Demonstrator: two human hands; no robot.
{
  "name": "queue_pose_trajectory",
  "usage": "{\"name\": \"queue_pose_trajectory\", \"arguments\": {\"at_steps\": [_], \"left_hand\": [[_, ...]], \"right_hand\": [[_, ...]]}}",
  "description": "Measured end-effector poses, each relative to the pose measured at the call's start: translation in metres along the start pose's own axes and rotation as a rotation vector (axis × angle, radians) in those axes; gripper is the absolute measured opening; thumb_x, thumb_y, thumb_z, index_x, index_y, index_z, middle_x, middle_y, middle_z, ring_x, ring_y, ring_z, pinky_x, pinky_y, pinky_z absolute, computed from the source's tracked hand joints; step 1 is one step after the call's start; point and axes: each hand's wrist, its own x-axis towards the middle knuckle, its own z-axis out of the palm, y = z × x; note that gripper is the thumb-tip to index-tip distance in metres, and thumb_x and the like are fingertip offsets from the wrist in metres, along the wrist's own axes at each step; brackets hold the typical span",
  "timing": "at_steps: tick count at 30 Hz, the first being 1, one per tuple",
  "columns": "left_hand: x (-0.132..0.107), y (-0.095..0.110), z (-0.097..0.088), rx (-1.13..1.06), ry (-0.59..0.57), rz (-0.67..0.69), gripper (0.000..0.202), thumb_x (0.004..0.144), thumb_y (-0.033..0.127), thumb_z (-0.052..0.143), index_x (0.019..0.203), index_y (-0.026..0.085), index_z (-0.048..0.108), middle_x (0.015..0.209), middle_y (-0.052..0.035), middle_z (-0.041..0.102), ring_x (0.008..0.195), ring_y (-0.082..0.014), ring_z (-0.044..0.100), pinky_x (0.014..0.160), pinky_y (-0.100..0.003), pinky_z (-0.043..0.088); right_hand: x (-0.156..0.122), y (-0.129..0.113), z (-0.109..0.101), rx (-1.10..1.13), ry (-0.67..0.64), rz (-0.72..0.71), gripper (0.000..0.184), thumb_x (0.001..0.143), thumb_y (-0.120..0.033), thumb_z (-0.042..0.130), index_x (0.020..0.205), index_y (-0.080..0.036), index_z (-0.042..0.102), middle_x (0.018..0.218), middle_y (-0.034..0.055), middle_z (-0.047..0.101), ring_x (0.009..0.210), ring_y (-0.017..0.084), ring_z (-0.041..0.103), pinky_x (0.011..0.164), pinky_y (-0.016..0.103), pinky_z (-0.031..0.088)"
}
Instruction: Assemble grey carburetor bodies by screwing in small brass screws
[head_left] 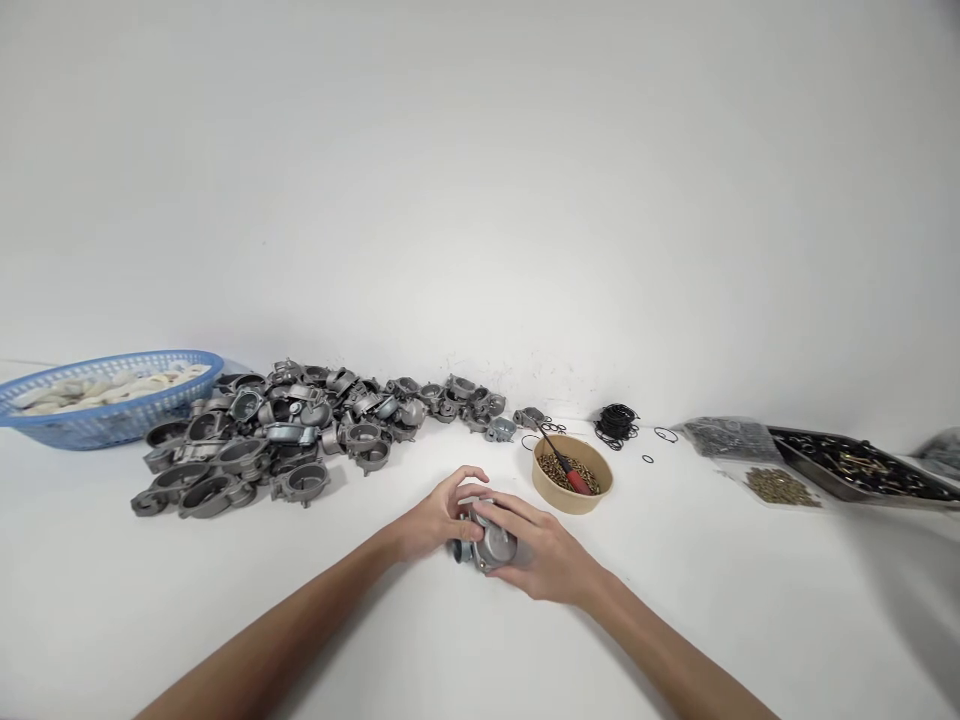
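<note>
Both my hands meet on a small grey cast-metal housing (491,545) resting on the white table (750,600) in front of me. My left hand (439,515) curls its fingers over the part's top and left side. My right hand (544,555) wraps it from the right, fingers closed round it. Most of the part is hidden under the fingers. Just beyond my right hand stands a tan paper bowl (571,475) of small brass screws, with a red-handled screwdriver (566,468) lying in it.
A big heap of grey metal housings (285,435) lies at the left against the wall. A blue plastic basket (105,395) of white pieces sits far left. Black O-rings (616,422), bags of small parts (780,485) and a metal tray (855,465) lie at the right.
</note>
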Motion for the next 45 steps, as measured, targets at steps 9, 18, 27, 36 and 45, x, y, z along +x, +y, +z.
{"name": "queue_pose_trajectory", "arguments": {"at_steps": [9, 18, 27, 36, 45], "left_hand": [[-0.01, 0.027, -0.037, 0.893, 0.216, 0.003, 0.038, 0.088, 0.056, 0.06, 0.098, 0.02, 0.066, 0.063, 0.0041, 0.051, 0.057, -0.0118, 0.048, 0.059, -0.024, 0.039], [-0.013, 0.034, -0.04, 1.196, 0.151, -0.04, 0.051, 0.094, 0.048, 0.048, 0.055, 0.019, 0.032, 0.053, 0.0046, 0.026, 0.05, -0.011, 0.024, 0.052, -0.027, 0.019], [-0.013, 0.037, -0.032, 1.253, 0.12, -0.081, 0.047, 0.095, 0.046, 0.045, 0.062, 0.02, 0.024, 0.058, 0.0045, 0.021, 0.054, -0.0116, 0.019, 0.054, -0.028, 0.017], [-0.014, 0.04, -0.031, 1.292, 0.102, -0.115, 0.045, 0.094, 0.043, 0.044, 0.062, 0.019, 0.025, 0.058, 0.0046, 0.021, 0.055, -0.0118, 0.019, 0.055, -0.028, 0.018], [-0.013, 0.042, -0.029, 1.293, 0.095, -0.139, 0.044, 0.093, 0.044, 0.044, 0.061, 0.019, 0.028, 0.056, 0.0044, 0.024, 0.055, -0.0122, 0.019, 0.056, -0.029, 0.018]], "right_hand": [[-0.022, 0.042, -0.099, -0.189, 0.743, 0.422, 0.082, 0.073, -0.039, 0.077, 0.148, -0.022, 0.047, 0.132, 0.0126, 0.064, 0.113, 0.032, 0.065, 0.102, 0.049, 0.051], [-0.118, 0.134, -0.177, -0.601, 0.86, 1.173, 0.085, 0.067, -0.054, 0.074, 0.139, -0.012, 0.056, 0.113, 0.022, 0.071, 0.112, 0.045, 0.063, 0.102, 0.062, 0.042], [-0.137, 0.163, -0.165, -0.614, 0.716, 1.2, 0.087, 0.069, -0.061, 0.066, 0.139, -0.01, 0.053, 0.113, 0.0211, 0.07, 0.115, 0.042, 0.059, 0.102, 0.052, 0.041], [-0.136, 0.162, -0.151, -0.604, 0.809, 1.187, 0.087, 0.071, -0.06, 0.064, 0.144, -0.016, 0.044, 0.132, 0.0223, 0.058, 0.123, 0.04, 0.054, 0.101, 0.046, 0.04], [-0.138, 0.158, -0.152, -0.58, 0.814, 1.258, 0.093, 0.068, -0.065, 0.066, 0.146, -0.022, 0.038, 0.135, 0.0225, 0.056, 0.12, 0.042, 0.055, 0.093, 0.051, 0.045]]}}
